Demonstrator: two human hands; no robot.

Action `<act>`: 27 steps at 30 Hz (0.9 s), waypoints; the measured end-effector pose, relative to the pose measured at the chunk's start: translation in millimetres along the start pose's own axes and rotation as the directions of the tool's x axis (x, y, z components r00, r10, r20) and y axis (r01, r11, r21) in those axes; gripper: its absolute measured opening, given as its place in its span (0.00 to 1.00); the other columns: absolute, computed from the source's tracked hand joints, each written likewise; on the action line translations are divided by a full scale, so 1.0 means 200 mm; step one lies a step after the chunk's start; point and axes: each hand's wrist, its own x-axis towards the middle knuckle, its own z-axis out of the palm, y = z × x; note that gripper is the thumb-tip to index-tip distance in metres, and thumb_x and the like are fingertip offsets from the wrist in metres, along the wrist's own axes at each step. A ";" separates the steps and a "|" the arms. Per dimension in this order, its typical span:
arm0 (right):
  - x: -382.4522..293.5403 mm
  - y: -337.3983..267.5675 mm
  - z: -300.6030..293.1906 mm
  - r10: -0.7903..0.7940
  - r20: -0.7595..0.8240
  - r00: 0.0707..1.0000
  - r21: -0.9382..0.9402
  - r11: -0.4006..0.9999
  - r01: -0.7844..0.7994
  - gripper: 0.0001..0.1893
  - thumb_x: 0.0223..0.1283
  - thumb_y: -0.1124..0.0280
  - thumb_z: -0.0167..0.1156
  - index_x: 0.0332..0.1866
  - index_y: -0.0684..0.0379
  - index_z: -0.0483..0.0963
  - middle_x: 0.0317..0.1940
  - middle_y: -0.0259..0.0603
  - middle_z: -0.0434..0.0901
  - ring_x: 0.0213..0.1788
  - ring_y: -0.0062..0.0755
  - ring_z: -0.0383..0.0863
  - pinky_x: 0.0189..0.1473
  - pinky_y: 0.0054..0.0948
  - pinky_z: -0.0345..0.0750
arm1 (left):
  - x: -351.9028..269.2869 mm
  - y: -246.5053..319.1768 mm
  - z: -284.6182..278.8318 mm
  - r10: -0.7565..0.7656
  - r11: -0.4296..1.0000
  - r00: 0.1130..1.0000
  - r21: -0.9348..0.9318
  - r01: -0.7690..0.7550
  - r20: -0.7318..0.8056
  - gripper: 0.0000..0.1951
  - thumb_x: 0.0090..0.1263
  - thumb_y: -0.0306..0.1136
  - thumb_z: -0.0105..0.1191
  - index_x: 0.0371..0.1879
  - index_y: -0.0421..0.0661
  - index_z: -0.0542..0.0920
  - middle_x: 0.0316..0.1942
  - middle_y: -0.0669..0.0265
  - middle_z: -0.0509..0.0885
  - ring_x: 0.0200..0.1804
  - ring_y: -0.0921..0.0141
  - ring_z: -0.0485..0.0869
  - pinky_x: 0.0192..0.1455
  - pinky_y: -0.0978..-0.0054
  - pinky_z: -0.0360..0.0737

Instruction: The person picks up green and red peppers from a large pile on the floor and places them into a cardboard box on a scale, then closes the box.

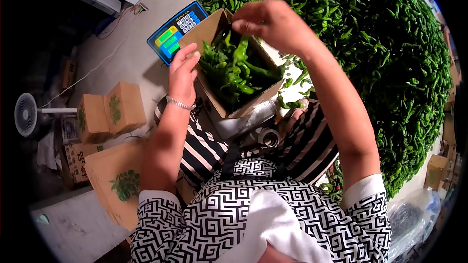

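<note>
An open cardboard box (252, 105) stands before me on a scale, with green peppers (239, 67) inside. My left hand (184, 67) is at the box's left edge, its fingers spread; whether it presses on the cardboard is hard to tell. Over the far right corner of the box is my right hand (268, 22), slightly blurred, its fingers curled downward. Its fingertips are partly hidden, so I cannot tell if it holds a pepper. The scale's blue display panel (177, 31), with number keys and lit readouts, shows beyond the box's far left side.
A huge heap of green peppers (365, 62) fills the right side. At left are two cardboard boxes (126, 107), flattened cardboard (106, 168) and a white fan (26, 114). Clear plastic wrap (413, 219) lies at lower right. A thin cable (106, 58) crosses the floor.
</note>
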 end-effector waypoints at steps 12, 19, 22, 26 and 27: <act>-0.09 0.23 -0.03 0.054 -0.044 0.998 -0.021 0.998 -0.055 0.12 0.57 0.64 0.60 0.37 0.64 0.78 0.30 0.46 0.83 0.34 0.38 0.83 0.38 0.32 0.77 | 0.33 -0.35 0.14 0.118 -0.170 0.665 0.675 -0.718 0.737 0.14 0.58 0.28 0.45 0.43 0.49 0.78 0.38 0.62 0.83 0.46 0.63 0.80 0.47 0.62 0.69; -0.08 0.26 -0.14 0.176 -0.063 0.982 -0.012 0.984 -0.177 0.16 0.61 0.61 0.58 0.44 0.64 0.77 0.34 0.43 0.83 0.39 0.30 0.82 0.44 0.28 0.78 | 0.58 -0.29 0.05 -0.092 -0.304 0.797 0.745 -0.594 0.598 0.10 0.57 0.30 0.47 0.31 0.58 0.82 0.33 0.73 0.82 0.49 0.69 0.74 0.53 0.58 0.60; -0.08 0.29 -0.15 0.129 -0.120 0.984 -0.035 0.990 -0.134 0.12 0.58 0.64 0.59 0.39 0.62 0.79 0.27 0.46 0.82 0.31 0.36 0.82 0.37 0.32 0.77 | 0.54 -0.41 0.15 -0.049 -0.455 0.670 0.581 -0.675 0.740 0.09 0.51 0.30 0.49 0.26 0.58 0.82 0.31 0.77 0.81 0.44 0.71 0.74 0.55 0.56 0.59; -0.07 0.27 -0.12 0.123 -0.094 0.988 -0.054 0.990 -0.129 0.12 0.58 0.64 0.59 0.39 0.63 0.78 0.29 0.46 0.82 0.33 0.38 0.83 0.38 0.33 0.77 | 0.57 -0.45 0.20 -0.142 -0.454 0.867 0.747 -0.486 0.478 0.14 0.58 0.33 0.48 0.44 0.61 0.80 0.33 0.69 0.82 0.49 0.68 0.76 0.53 0.58 0.59; -0.09 0.26 -0.11 0.108 -0.111 0.988 -0.047 0.992 -0.114 0.12 0.58 0.63 0.59 0.38 0.62 0.78 0.29 0.46 0.82 0.33 0.38 0.83 0.37 0.33 0.78 | 0.60 -0.42 0.22 -0.210 -0.419 0.871 0.764 -0.491 0.444 0.16 0.60 0.35 0.48 0.47 0.63 0.79 0.33 0.67 0.82 0.50 0.68 0.76 0.52 0.59 0.59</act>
